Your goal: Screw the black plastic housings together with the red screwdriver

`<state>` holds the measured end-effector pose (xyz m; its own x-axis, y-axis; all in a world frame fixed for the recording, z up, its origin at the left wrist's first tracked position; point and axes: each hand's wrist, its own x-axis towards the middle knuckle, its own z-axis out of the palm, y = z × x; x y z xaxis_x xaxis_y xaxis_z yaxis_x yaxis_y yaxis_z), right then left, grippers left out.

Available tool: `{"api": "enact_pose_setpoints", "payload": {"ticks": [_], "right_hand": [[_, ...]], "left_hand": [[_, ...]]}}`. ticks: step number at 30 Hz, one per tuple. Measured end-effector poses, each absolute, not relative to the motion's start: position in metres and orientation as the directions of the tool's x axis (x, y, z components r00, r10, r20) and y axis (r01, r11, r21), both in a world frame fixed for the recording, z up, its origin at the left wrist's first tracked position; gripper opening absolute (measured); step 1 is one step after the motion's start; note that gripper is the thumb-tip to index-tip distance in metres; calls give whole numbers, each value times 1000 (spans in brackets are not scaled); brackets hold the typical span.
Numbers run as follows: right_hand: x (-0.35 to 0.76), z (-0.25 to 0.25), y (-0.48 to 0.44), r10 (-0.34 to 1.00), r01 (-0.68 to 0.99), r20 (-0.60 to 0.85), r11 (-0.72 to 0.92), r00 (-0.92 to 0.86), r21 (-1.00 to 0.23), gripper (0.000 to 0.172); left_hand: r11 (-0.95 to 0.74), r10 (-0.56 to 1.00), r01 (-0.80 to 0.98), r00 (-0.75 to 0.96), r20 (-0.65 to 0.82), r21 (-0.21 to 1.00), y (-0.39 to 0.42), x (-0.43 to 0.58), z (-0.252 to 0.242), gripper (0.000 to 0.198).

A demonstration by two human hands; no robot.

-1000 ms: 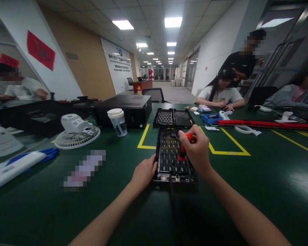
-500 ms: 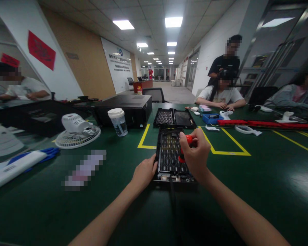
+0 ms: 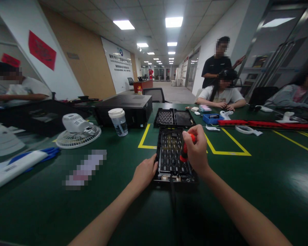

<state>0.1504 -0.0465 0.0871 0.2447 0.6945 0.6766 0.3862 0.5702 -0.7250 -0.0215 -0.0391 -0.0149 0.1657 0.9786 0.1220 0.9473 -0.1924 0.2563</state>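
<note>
A shallow black device case (image 3: pixel 171 155) with a raised pattern inside lies in front of me on the green table. At its near end are pale parts, and a dark cable (image 3: pixel 172 193) runs from there towards me. My left hand (image 3: pixel 145 171) is closed against the case's left edge, its far fingers partly hidden. In my right hand (image 3: pixel 198 148) is a red and black screwdriver (image 3: pixel 184 152), gripped by the handle and tilted, its shaft pointing down at the case's near right part. I cannot make out what the tip touches.
Beyond the case lies another open black case (image 3: pixel 174 118). A lidded cup (image 3: pixel 118 123), a white fan (image 3: pixel 78 131) and a large black box (image 3: pixel 123 107) stand to the left. A blue tray (image 3: pixel 212 118) and a magnifying glass (image 3: pixel 243 130) lie to the right. Several people are around.
My right hand has shifted slightly right and the screwdriver leans more, showing more of its handle. My left hand stays at the case's edge. The standing person has moved left and raised an arm.
</note>
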Motion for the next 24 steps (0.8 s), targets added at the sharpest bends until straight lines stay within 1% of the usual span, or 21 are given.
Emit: {"api": "enact_pose_setpoints", "payload": {"ticks": [2,5,9,12,18,21,24], "right_hand": [[153,87,-44,759,267,633,585,154,-766,12],[157,88,-38,829,73,559,559,-25,-826,15],[162,89,-32,830,-203,524,488,-194,-849,17],[165,91,-30,810,-344,500,396,-307,-851,15],[172,92,-30,736,-434,467,258,-491,-863,15],[175,89,-28,718,-452,471,240,-513,-859,13],[175,86,-26,725,-461,481,251,-493,-851,11]], "left_hand": [[-195,978,947,169,120,254,-39,-22,-15,43],[-206,976,944,179,126,257,-38,-22,-16,43],[-213,974,943,184,132,254,-38,-22,-16,42],[-209,975,946,181,133,247,-37,-23,-18,43],[-226,970,940,192,151,256,-37,-24,-19,43],[-233,967,939,198,159,251,-37,-24,-19,42],[-215,973,948,186,140,236,-37,-23,-18,43]]}}
